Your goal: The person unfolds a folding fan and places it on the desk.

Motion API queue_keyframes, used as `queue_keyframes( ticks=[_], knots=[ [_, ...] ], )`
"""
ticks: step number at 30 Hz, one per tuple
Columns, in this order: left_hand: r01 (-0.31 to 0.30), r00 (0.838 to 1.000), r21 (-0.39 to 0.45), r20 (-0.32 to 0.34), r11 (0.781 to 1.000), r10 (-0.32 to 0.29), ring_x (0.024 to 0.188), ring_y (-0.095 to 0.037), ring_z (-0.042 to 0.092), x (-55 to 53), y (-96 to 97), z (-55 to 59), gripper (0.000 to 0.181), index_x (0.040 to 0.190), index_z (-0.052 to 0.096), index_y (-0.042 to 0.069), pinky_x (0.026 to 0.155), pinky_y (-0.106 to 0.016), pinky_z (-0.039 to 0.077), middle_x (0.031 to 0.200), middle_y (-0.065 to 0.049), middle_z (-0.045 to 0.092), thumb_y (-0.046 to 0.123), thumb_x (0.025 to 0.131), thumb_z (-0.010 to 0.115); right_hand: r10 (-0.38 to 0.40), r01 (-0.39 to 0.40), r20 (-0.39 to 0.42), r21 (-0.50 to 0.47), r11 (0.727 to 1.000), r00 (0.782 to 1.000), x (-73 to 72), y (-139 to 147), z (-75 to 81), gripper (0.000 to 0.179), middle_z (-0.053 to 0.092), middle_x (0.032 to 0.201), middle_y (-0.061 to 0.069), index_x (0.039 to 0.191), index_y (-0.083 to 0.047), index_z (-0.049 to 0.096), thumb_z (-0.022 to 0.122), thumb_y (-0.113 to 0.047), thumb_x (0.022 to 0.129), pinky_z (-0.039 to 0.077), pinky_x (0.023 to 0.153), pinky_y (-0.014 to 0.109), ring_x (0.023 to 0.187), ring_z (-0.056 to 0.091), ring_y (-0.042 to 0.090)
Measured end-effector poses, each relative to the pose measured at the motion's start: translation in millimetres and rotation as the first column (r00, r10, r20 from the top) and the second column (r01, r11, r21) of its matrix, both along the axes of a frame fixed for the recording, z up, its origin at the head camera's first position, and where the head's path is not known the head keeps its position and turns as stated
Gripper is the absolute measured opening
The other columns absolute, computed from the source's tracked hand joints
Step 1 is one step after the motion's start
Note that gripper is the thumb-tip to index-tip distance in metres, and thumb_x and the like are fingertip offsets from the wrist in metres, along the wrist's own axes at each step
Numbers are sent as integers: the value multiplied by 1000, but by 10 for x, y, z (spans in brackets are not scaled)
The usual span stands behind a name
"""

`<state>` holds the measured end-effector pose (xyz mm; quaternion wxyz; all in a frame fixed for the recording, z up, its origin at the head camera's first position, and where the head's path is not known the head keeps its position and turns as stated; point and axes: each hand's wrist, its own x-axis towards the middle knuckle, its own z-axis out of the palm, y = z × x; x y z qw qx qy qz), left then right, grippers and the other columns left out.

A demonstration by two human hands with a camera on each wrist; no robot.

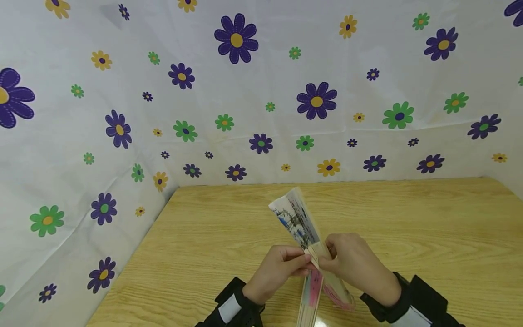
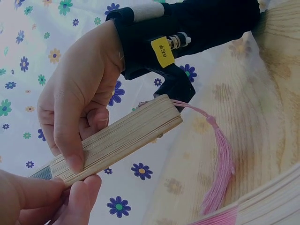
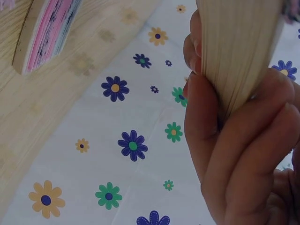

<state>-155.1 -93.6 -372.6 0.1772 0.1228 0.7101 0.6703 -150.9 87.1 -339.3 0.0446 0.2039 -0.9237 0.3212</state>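
Note:
A folding fan [image 1: 295, 220] with bamboo ribs and a painted paper leaf is held above the table, slightly spread at its far end. My left hand [image 1: 282, 267] pinches it near its middle between thumb and fingers. My right hand [image 1: 354, 261] grips the ribs beside it, the thumb pressing on the wood in the left wrist view. From the fan's rivet end hangs a pink tassel [image 2: 219, 168]. In the right wrist view, the fan's stacked ribs [image 3: 236, 51] stand between the right hand's fingers. A second, folded fan [image 1: 309, 297] with a pink leaf lies below the hands.
The wood-grain table [image 1: 220, 222] stretches out around the hands. Behind it and at the left hangs a white cloth [image 1: 261, 81] printed with purple, green and yellow flowers. Dark bands with cameras [image 1: 241, 297] sit on both wrists.

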Motion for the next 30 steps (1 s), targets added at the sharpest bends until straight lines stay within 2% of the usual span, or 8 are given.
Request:
queue_keyframes(
  ticks=[4, 9, 14, 20, 25, 30],
  knots=[
    [-4, 1000, 3, 14, 1000, 4, 79, -3, 66, 4, 3, -10, 26, 109, 65, -19, 71, -11, 57, 95, -20, 73, 2, 99, 54, 11, -11, 4, 8, 1000, 1000, -8, 15, 6, 18, 58, 53, -1, 62, -6, 59, 74, -2, 72, 25, 38, 15, 42, 35, 2],
    [-7, 1000, -14, -4, 1000, 7, 83, -8, 68, 8, 5, -11, 26, 109, 66, -18, 74, -14, 59, 101, -32, 70, 3, 99, 54, 20, -20, -40, 10, 1000, 999, -18, 44, 19, 26, 40, 48, -7, 58, -9, 52, 72, -1, 72, 20, 40, 16, 42, 28, 2],
    [-14, 1000, -32, -13, 999, 13, 88, -15, 70, 10, 4, -14, 25, 107, 68, -16, 76, -18, 60, 101, -32, 71, 4, 98, 56, 16, -16, -44, 9, 1000, 999, -21, 60, 35, 35, 29, 49, -9, 56, -12, 43, 70, 0, 73, 16, 42, 17, 42, 22, 2],
    [-19, 1000, -29, -6, 999, 19, 81, -7, 69, 5, 6, -20, 25, 106, 68, -16, 71, -14, 59, 99, -33, 71, 3, 98, 55, -3, 4, -30, 21, 1000, 1000, -22, 64, 36, 30, 36, 48, -7, 57, -10, 48, 71, -1, 74, 19, 40, 17, 41, 27, 3],
    [-23, 1000, -33, 4, 999, 23, 82, -12, 70, 4, -2, -8, 24, 105, 69, -15, 70, -14, 60, 97, -31, 72, 4, 98, 56, -50, 51, -28, 41, 998, 998, -34, 75, 36, 27, 43, 49, -4, 59, -9, 51, 72, -3, 74, 23, 40, 18, 42, 32, 5],
    [-22, 1000, -39, 6, 999, 23, 83, -17, 72, 0, -14, -3, 24, 103, 70, -15, 66, -14, 59, 96, -32, 72, 4, 98, 56, -52, 53, -11, 41, 998, 999, -44, 78, 33, 26, 46, 49, -3, 59, -8, 52, 72, -3, 74, 26, 39, 19, 42, 34, 5]
  ],
)
